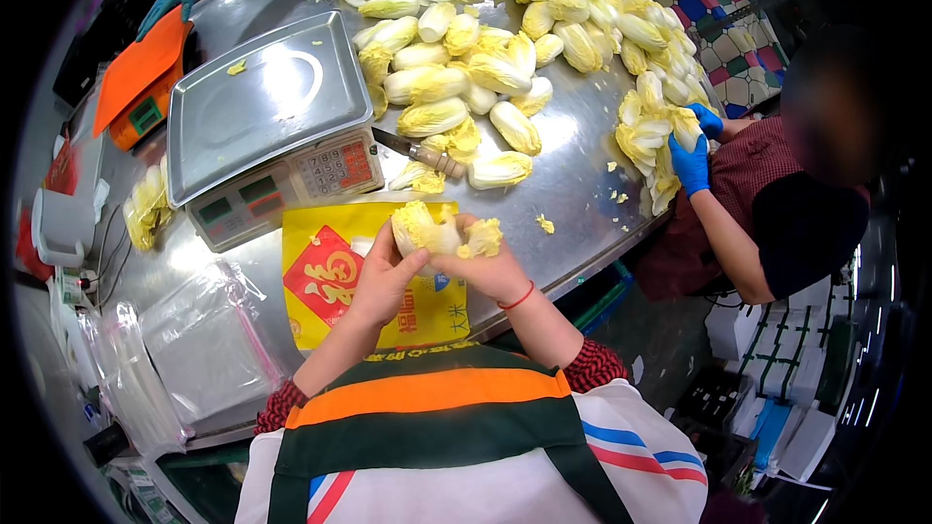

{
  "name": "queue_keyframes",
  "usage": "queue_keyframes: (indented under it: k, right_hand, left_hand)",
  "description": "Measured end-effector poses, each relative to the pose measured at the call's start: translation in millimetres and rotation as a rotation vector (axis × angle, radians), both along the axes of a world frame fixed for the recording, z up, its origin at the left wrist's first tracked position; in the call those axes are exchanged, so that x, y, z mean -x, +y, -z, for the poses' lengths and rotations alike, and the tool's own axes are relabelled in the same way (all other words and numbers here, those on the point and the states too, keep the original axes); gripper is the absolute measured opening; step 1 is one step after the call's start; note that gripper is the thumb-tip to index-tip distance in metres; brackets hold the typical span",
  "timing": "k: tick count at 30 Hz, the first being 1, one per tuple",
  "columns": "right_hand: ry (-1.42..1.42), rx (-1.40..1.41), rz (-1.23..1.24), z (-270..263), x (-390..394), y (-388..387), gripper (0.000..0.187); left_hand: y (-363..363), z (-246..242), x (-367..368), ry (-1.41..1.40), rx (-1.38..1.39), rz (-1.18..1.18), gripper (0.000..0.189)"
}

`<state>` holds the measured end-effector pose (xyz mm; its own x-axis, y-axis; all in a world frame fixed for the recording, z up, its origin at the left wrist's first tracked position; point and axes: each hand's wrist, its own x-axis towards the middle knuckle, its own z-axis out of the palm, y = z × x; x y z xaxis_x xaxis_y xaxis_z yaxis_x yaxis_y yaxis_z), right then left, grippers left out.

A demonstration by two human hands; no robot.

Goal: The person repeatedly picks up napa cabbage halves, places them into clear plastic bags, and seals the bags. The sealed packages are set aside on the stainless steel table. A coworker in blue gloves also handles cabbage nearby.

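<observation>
Between my two hands is a small napa cabbage, held over a yellow printed bag that lies flat on the steel table. My left hand grips its left side. On the other side, my right hand holds it along with a leaf that stands away from the head. Just beyond the bag, a knife with a wooden handle rests among cabbages, its blade tip near the digital scale. A trimmed cabbage lies close to the handle.
A large pile of napa cabbages covers the table's far side. At right, a co-worker's blue-gloved hands hold cabbage leaves. Another person's gloved hand touches an orange scale. Clear plastic bags lie at left.
</observation>
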<state>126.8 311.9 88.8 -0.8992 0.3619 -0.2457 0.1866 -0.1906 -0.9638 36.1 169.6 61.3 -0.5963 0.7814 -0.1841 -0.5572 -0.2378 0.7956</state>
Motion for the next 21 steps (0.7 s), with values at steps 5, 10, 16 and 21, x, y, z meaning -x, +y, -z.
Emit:
queue_keyframes:
  k: [5, 10, 16, 21]
  right_hand:
    - [-0.043, -0.078, -0.021, -5, 0, -5, 0.038]
    - [-0.025, -0.121, 0.023, 6, -3, -12, 0.031]
    - [0.120, -0.109, -0.052, 10, -24, -24, 0.029]
    - [-0.014, 0.114, 0.267, 1, -49, 60, 0.039]
  left_hand:
    - [-6, -7, 5, 0.192, 0.073, 0.046, 0.063]
    - [-4, 0, -2, 0.086, 0.056, -0.003, 0.058]
    - [-9, 25, 13, -0.473, 0.015, -0.131, 0.044]
    - [-19, 13, 38, -0.380, -0.084, -0.167, 0.042]
